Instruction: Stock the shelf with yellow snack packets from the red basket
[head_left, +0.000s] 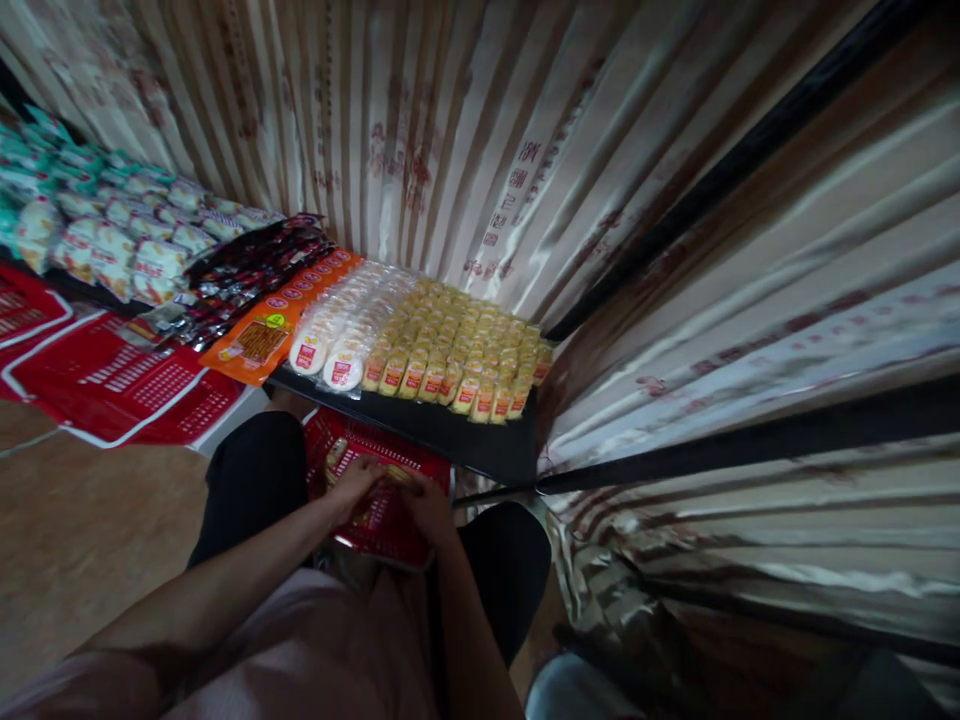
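Note:
A red printed snack bag [375, 480] lies across my lap, between my knees. My left hand [352, 483] rests on its upper left part with fingers curled down onto it. At the bag's right side, my right hand [429, 507] is closed on the bag. Something small and yellowish shows between the two hands, too dim to name. Just beyond the bag stands a black tray [480, 445] filled with rows of small yellow wrapped snacks [465, 345] and white round packets [341, 335].
Orange packs [277, 320], dark wrapped sticks [247, 275] and white-and-green bags [112, 230] line the surface to the left. Flat red bags [112, 375] lie at the left edge. A striped curtain [525, 130] hangs behind and to the right. Brown floor [75, 540] is at lower left.

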